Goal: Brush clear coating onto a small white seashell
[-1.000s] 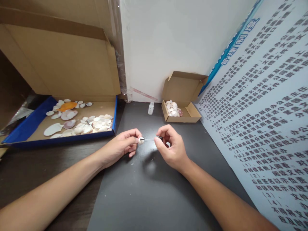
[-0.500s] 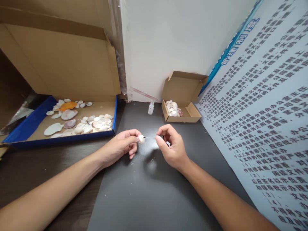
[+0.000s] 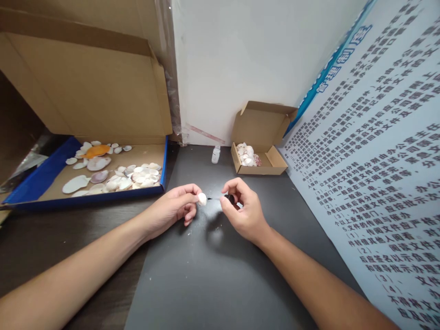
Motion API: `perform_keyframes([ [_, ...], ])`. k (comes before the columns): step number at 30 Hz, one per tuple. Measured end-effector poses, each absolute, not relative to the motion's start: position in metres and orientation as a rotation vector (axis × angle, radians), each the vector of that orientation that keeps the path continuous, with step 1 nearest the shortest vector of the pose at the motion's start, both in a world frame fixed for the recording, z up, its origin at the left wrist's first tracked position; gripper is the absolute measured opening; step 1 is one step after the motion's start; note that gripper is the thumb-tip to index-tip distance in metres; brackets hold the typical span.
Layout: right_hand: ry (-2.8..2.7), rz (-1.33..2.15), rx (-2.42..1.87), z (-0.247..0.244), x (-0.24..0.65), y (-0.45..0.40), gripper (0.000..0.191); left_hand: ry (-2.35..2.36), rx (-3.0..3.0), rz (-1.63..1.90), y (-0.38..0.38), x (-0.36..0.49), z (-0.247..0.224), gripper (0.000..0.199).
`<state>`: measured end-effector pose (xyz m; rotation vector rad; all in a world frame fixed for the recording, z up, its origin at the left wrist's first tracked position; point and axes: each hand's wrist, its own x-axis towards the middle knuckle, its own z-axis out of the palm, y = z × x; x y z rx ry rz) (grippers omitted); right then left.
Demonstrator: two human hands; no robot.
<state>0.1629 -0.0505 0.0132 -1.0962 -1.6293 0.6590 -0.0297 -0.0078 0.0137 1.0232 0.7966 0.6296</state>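
Between the thumb and finger of my left hand (image 3: 180,204) is a small white shell (image 3: 202,199). My right hand (image 3: 243,206) pinches a black cap (image 3: 229,199) with a thin clear stem, whose dark brush tip (image 3: 209,199) points left and lies just right of the shell, a small gap apart. Both hands are above the dark grey mat (image 3: 192,284). A small clear bottle (image 3: 216,154) with a white label stands upright beyond them, its mouth uncapped.
At the left, an open blue-edged box (image 3: 120,190) holds several shells and an orange piece (image 3: 96,151). A small open cardboard box (image 3: 261,170) with more shells stands at the back right. A printed board (image 3: 378,160) slopes along the right side.
The brush tip has come off the shell's edge and now sits slightly apart from it. My left hand has turned the shell a little. My right hand has shifted slightly.
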Motion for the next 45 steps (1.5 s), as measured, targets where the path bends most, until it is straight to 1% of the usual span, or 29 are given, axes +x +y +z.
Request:
perform_keyframes([
  [3, -1.6, 0.683, -1.066, 0.0134, 0.163, -0.0501, 0.006, 0.797, 1.032, 0.63, -0.0074, -0.0294, 0.0139, 0.021],
  [8, -1.622, 0.659, -1.121, 0.0133, 0.1626, -0.049, 0.009, 0.794, 1.047, 0.627, -0.0076, -0.0295, 0.014, 0.022],
  [12, -1.585, 0.662, -1.107, 0.0137, 0.1626, -0.0482, 0.005, 0.799, 1.057, 0.626, -0.0076, -0.0295, 0.0136, 0.023],
  [16, -1.589, 0.657, -1.138, 0.0126, 0.1628, -0.0476, 0.008, 0.796, 1.072, 0.619, -0.0086, -0.0295, 0.0136, 0.024],
  [24, -1.595, 0.682, -1.113, 0.0133, 0.1626, -0.049, 0.01, 0.795, 1.087, 0.627, -0.0096, -0.029, 0.0148, 0.023],
  [28, -1.596, 0.676, -1.105, 0.0143, 0.1625, -0.0481, 0.006, 0.797, 1.09, 0.629, -0.0097, -0.0287, 0.0156, 0.023],
  [34, -1.594, 0.661, -1.149, 0.0142, 0.1633, -0.0491, 0.007, 0.814, 1.1, 0.612, -0.0098, -0.0285, 0.0158, 0.022],
  [45, -1.585, 0.691, -1.104, 0.0146, 0.1629, -0.0488, 0.007, 0.81, 1.104, 0.612, -0.0104, -0.0294, 0.0165, 0.02],
])
